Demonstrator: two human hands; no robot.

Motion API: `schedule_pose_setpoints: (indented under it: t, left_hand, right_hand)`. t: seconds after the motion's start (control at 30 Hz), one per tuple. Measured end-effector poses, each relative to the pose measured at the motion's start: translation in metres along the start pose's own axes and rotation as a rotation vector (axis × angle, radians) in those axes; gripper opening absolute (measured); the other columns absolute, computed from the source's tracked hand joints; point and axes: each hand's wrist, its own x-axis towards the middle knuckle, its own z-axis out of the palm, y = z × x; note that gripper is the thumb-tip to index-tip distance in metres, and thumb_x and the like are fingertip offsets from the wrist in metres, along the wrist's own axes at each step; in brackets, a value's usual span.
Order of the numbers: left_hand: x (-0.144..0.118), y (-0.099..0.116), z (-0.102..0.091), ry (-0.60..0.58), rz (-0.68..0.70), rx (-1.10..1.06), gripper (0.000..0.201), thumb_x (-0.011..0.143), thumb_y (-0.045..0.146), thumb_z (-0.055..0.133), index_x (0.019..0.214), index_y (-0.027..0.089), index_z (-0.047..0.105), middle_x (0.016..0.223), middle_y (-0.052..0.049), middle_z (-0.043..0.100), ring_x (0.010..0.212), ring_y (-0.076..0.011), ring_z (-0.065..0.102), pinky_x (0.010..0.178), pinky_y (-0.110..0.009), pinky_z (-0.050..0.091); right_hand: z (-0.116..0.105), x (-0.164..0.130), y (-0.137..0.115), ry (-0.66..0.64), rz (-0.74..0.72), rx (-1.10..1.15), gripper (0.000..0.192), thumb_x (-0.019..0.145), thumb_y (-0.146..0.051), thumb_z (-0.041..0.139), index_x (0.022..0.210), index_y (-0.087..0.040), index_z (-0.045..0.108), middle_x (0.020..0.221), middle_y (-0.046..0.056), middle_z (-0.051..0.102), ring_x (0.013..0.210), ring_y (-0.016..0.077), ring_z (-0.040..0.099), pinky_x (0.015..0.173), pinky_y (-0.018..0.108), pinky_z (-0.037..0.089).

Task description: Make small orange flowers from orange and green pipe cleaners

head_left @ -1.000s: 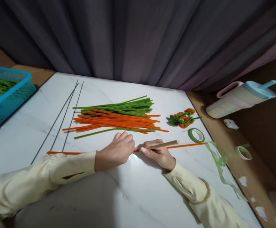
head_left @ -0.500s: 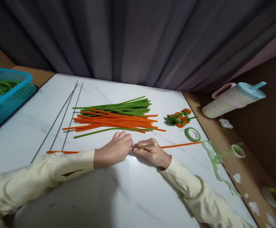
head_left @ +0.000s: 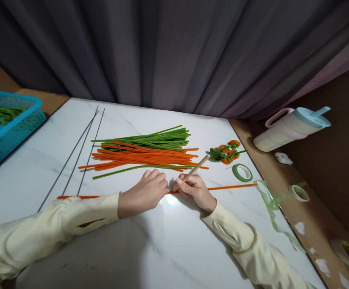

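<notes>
An orange pipe cleaner (head_left: 231, 187) runs crosswise in front of me, passing under both hands. My left hand (head_left: 146, 190) is closed on it, fingers curled and knuckles up. My right hand (head_left: 197, 192) grips a thin wooden stick (head_left: 197, 167) between thumb and fingers. That stick slants up to the right, its lower end beside the orange pipe cleaner. Just beyond my hands lie a bundle of orange pipe cleaners (head_left: 144, 154), a bundle of green pipe cleaners (head_left: 153, 139) and one loose green pipe cleaner (head_left: 117, 172).
Orange and green pipe-cleaner flowers (head_left: 227, 152) lie right, near a green tape roll (head_left: 242, 172). Thin dark wires (head_left: 72, 156) lie left, beside a blue basket (head_left: 27, 116). A tumbler (head_left: 291, 128) stands beyond the right table edge, with a pale green ribbon (head_left: 272, 214) nearer.
The wooden stick has swung from nearly level to a steep slant up to the right. My left hand has stayed almost in place; the view has shifted slightly.
</notes>
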Motion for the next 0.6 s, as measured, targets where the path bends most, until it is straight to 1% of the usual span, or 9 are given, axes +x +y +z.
schedule_pose_setpoints:
  t: [0.2, 0.37, 0.47, 0.6]
  left_hand:
    - [0.0, -0.0012, 0.0021, 0.018, 0.017, 0.005, 0.028, 0.097, 0.024, 0.032, 0.081, 0.014, 0.052, 0.084, -0.007, 0.049, 0.077, -0.0204, 0.037, 0.069, -0.033, 0.029]
    - [0.0, -0.0013, -0.0014, 0.014, 0.033, -0.011, 0.031, 0.097, 0.023, 0.03, 0.078, 0.014, 0.052, 0.083, -0.007, 0.05, 0.075, -0.0202, 0.037, 0.068, -0.033, 0.029]
    - [-0.0001, -0.0012, -0.0018, 0.014, 0.032, -0.015, 0.028, 0.097, 0.021, 0.032, 0.08, 0.013, 0.052, 0.084, -0.007, 0.05, 0.076, -0.0203, 0.037, 0.069, -0.034, 0.029]
    - [0.0, -0.0017, 0.0004, 0.019, 0.037, -0.004, 0.025, 0.096, 0.02, 0.033, 0.082, 0.012, 0.053, 0.084, -0.007, 0.049, 0.076, -0.0205, 0.037, 0.069, -0.034, 0.029]
  right_hand:
    - [0.0004, 0.0005, -0.0012, -0.04, -0.035, -0.046, 0.042, 0.088, -0.045, 0.051, 0.062, -0.013, 0.056, 0.05, -0.004, 0.04, 0.046, 0.0065, 0.033, 0.047, 0.024, 0.026]
    - [0.001, 0.0017, 0.0006, -0.012, 0.037, 0.038, 0.042, 0.087, -0.047, 0.052, 0.062, -0.013, 0.055, 0.049, -0.005, 0.038, 0.043, 0.0061, 0.032, 0.045, 0.024, 0.025]
    - [0.0013, 0.0017, -0.0005, 0.001, 0.023, -0.035, 0.043, 0.087, -0.047, 0.052, 0.061, -0.013, 0.054, 0.048, -0.005, 0.038, 0.045, 0.0067, 0.032, 0.046, 0.024, 0.026]
    - [-0.0003, 0.0012, -0.0022, -0.04, -0.002, -0.103, 0.044, 0.087, -0.048, 0.051, 0.062, -0.013, 0.056, 0.048, -0.005, 0.038, 0.046, 0.007, 0.032, 0.046, 0.023, 0.026]
